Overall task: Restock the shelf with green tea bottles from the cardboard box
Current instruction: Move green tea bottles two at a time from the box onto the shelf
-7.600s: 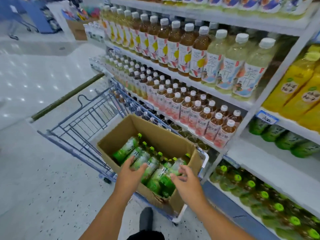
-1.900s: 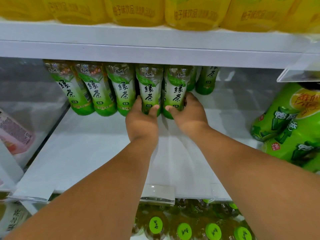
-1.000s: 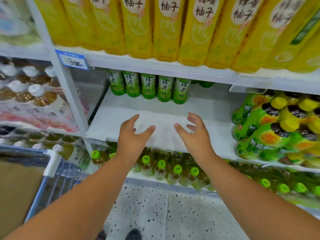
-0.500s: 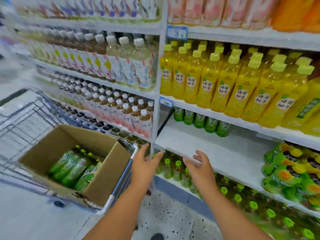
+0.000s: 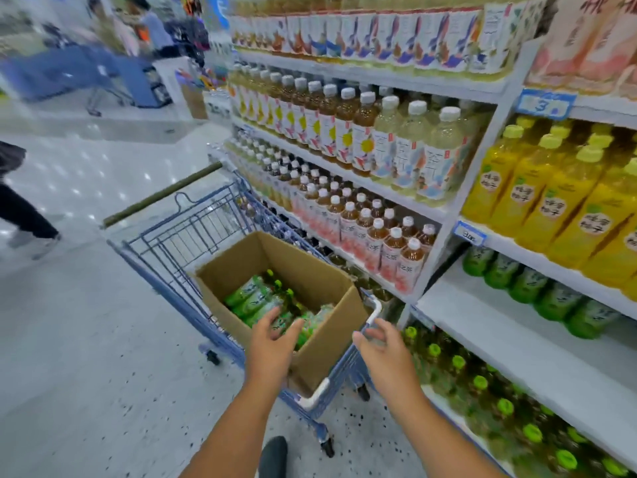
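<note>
Partly restocked, by the look of it: a short row of green tea bottles at the back of the shelf, much bare board in front. More bottles lying in the cardboard box in the cart. Left hand reaching over the box's near edge, fingers spread and released, just above the bottles. Right hand beside the box near the cart's corner, fingers loose, holding nothing.

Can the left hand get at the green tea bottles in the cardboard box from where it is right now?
Probably yes. The left hand hovers open over the near edge of the cardboard box, whose top is open, and nothing covers the green tea bottles.
</note>
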Tool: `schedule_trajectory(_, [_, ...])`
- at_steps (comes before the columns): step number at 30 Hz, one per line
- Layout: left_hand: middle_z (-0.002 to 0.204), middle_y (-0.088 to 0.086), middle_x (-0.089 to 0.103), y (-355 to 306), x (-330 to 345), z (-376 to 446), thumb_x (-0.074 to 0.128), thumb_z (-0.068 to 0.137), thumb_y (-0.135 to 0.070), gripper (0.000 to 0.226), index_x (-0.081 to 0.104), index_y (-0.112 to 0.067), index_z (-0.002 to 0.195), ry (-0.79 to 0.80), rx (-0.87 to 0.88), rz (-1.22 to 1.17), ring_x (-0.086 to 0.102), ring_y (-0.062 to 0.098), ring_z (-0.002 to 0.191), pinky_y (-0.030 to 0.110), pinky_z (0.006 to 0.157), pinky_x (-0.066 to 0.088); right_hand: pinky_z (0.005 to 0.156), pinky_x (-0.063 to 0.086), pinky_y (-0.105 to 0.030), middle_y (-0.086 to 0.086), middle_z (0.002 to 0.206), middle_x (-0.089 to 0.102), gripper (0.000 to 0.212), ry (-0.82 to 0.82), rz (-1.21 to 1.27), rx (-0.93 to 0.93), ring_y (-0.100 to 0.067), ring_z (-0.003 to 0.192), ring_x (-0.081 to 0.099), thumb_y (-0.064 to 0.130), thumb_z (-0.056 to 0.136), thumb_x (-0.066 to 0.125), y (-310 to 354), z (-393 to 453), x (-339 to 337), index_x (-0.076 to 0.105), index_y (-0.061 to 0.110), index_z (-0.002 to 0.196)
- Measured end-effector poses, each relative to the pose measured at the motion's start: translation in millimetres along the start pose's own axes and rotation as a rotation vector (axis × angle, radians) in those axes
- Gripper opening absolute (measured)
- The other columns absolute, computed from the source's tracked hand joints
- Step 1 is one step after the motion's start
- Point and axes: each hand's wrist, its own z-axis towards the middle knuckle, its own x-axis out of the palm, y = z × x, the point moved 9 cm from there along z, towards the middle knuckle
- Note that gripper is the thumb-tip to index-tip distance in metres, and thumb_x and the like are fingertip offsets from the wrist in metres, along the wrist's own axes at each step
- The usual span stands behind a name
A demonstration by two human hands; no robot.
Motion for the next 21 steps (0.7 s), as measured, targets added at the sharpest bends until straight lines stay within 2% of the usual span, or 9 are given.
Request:
schedule_trajectory(2, [0.124,-0.002,0.059,12.2,-18.8,26.9,0.073,0.088,-0.049,0.057,0.052,-0.038,0.14,-0.021,-0.038,0.021,0.058,0.016,0.109,0.022,0.065,0.044,0.072,0.043,-0.018,0.011,0.131,0.055,0.053,0.028,-0.017,0.018,0.008,0.094,0.055,0.041,0.096,0.066,1.5,15.1,36.2,0.043,0.033,0.142])
schedule_trajectory(3, [0.121,-0.001,0.06,20.2,-27.0,42.7,0.073,0.088,-0.05,0.056,0.053,-0.037,0.139,-0.027,-0.055,0.037,0.058,0.016,0.108,0.023,0.064,0.042,0.071,0.044,-0.018,0.011,0.131,0.056,0.051,0.034,-0.026,0.029,0.007,0.095,0.056,0.042,0.096,0.066,1.5,24.6,53.7,0.044,0.034,0.14])
schedule_trajectory(8, [0.133,0.0,0.06,40.6,-51.0,143.1,0.071,0.089,-0.051,0.058,0.052,-0.033,0.142,0.027,-0.057,0.068,0.057,0.017,0.115,0.03,0.083,0.044,0.084,0.043,-0.024,0.014,0.135,0.052,0.059,0.032,-0.061,0.108,0.008,0.099,0.053,0.046,0.097,0.064,1.1,81.6,140.7,0.038,0.033,0.148])
schedule_trajectory(13, [0.136,-0.004,0.051,55.3,-61.3,243.5,0.071,0.09,-0.048,0.061,0.05,-0.029,0.144,0.175,-0.075,0.195,0.052,0.012,0.112,0.033,0.091,0.048,0.061,0.046,-0.012,0.012,0.125,0.051,0.054,0.003,-0.101,0.287,0.0,0.099,0.056,0.034,0.098,0.066,-11.4,130.5,212.2,0.042,0.025,0.146])
schedule_trajectory(17, [0.137,-0.001,0.051,68.7,-63.5,303.3,0.072,0.088,-0.048,0.06,0.053,-0.029,0.142,0.264,-0.093,0.306,0.055,0.02,0.119,0.039,0.1,0.049,0.072,0.048,-0.018,0.014,0.127,0.055,0.053,-0.071,-0.109,0.373,0.0,0.101,0.058,0.04,0.095,0.068,-16.5,158.1,237.1,0.046,0.029,0.142])
schedule_trajectory(21, [0.137,-0.002,0.051,72.6,-56.0,345.2,0.073,0.088,-0.047,0.06,0.053,-0.028,0.142,0.321,-0.089,0.373,0.053,0.023,0.127,0.045,0.106,0.046,0.091,0.052,-0.029,0.011,0.133,0.052,0.059,-0.094,-0.084,0.444,-0.007,0.109,0.058,0.041,0.095,0.068,-26.4,175.0,258.2,0.043,0.027,0.147])
